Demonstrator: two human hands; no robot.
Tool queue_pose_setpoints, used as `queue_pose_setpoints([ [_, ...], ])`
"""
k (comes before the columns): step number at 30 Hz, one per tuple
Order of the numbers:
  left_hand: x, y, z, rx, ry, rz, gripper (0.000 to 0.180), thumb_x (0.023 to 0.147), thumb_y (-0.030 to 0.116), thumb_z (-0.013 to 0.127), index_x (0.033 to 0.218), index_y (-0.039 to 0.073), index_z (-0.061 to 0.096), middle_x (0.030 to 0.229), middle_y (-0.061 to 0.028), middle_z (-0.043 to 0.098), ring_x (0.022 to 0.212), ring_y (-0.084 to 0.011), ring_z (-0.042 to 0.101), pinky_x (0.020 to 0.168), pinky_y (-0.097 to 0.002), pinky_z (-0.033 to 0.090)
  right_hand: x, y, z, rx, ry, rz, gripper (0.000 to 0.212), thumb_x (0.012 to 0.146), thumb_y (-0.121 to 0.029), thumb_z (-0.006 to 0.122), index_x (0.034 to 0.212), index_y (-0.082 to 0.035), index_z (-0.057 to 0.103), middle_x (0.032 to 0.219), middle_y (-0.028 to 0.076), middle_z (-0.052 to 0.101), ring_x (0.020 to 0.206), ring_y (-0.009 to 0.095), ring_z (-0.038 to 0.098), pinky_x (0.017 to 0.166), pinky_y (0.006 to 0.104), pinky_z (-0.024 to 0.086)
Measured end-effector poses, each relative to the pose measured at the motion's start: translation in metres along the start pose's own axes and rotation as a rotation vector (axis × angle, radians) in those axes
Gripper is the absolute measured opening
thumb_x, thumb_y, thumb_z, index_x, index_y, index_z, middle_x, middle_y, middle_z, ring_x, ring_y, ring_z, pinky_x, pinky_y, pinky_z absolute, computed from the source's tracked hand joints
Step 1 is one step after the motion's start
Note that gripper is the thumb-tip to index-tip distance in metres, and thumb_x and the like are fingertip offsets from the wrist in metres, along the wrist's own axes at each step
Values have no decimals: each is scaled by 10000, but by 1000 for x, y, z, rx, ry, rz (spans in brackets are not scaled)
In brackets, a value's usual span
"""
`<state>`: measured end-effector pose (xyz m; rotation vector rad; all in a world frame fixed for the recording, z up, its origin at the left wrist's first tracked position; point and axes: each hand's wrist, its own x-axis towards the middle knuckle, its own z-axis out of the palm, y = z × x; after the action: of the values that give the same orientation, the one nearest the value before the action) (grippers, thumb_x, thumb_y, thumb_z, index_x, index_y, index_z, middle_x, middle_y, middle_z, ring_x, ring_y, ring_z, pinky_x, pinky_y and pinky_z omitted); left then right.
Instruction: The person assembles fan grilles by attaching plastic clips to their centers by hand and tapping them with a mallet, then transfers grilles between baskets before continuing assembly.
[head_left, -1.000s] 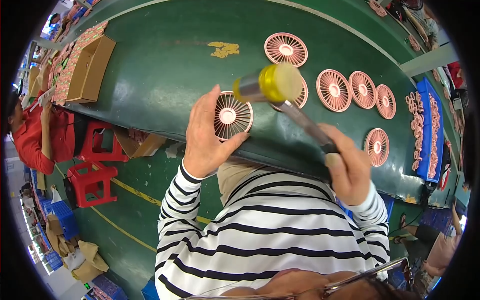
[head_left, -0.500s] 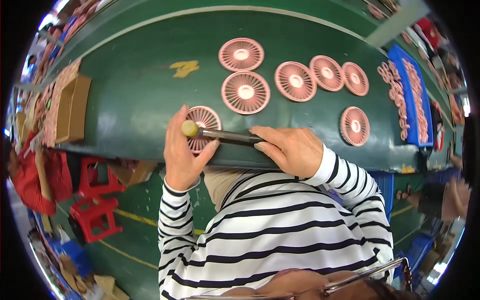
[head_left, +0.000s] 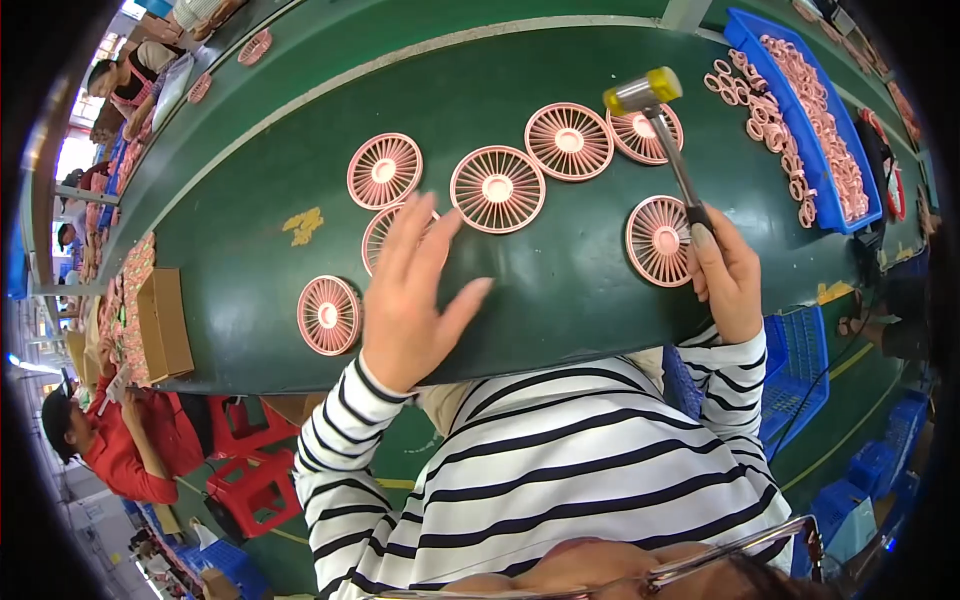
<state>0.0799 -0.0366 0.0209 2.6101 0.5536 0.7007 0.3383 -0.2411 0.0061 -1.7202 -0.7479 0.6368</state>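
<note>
My right hand [head_left: 727,277] is wrapped round the dark grip of a mallet [head_left: 677,160] with a metal head and yellow faces. The mallet's head hangs over the far right pink spoked disc [head_left: 640,137] in the row. Beside my right hand lies another pink spoked disc [head_left: 661,241], partly covered by the hand. My left hand [head_left: 414,300] is open above the table, fingers spread, holding nothing. It hides part of a pink disc [head_left: 384,238] behind it. Left of that hand lies a separate disc [head_left: 329,315], and more discs [head_left: 497,189] lie farther back.
At the right a blue tray [head_left: 838,212] holds many pink rings, with loose rings [head_left: 762,125] along its side. A cardboard box [head_left: 165,325] stands at the table's left end. Red stools [head_left: 250,490] and a person in red [head_left: 125,450] are at the left.
My right hand has swung the mallet to the right and upright, away from the near left disc. My left hand has lifted off that disc and opened. The view has shifted.
</note>
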Motion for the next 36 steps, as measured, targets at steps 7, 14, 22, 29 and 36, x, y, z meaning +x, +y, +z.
queue_pose_setpoints([
  [7,60,-34,64,228,-6,151,570,727,70,760,1259,30,560,1250,-173,593,1190,-366,552,995,-425,453,7,5,-13,148,-78,66,387,988,-224,540,1308,-7,515,693,-45,500,533,17,415,467,175,321],
  [14,58,-14,45,-987,135,-602,257,931,116,619,1142,-30,607,1047,-86,673,920,-139,658,835,-295,532,8,8,-19,187,-94,104,395,973,-200,568,1309,-1,508,747,-25,549,589,36,471,518,183,365],
  [22,30,25,38,-1442,82,-769,312,939,187,608,1173,-14,564,1048,-116,664,945,-197,667,859,-330,544,4,-4,5,-367,43,-256,335,918,-162,633,1218,-21,587,972,152,690,801,238,688,702,295,513],
  [29,4,43,43,-1499,160,-777,304,955,188,598,1170,-25,565,1034,-95,658,919,-153,651,845,-296,525,-4,-15,31,-937,95,-555,360,756,-126,725,1111,-106,670,860,75,597,855,271,583,731,389,460],
  [36,-7,60,50,-1472,99,-802,284,986,210,545,1156,-17,558,1025,-77,652,892,-125,632,810,-278,516,-17,-32,79,-587,-207,-985,321,727,-109,686,1041,-58,644,960,55,576,893,233,578,741,344,454],
])
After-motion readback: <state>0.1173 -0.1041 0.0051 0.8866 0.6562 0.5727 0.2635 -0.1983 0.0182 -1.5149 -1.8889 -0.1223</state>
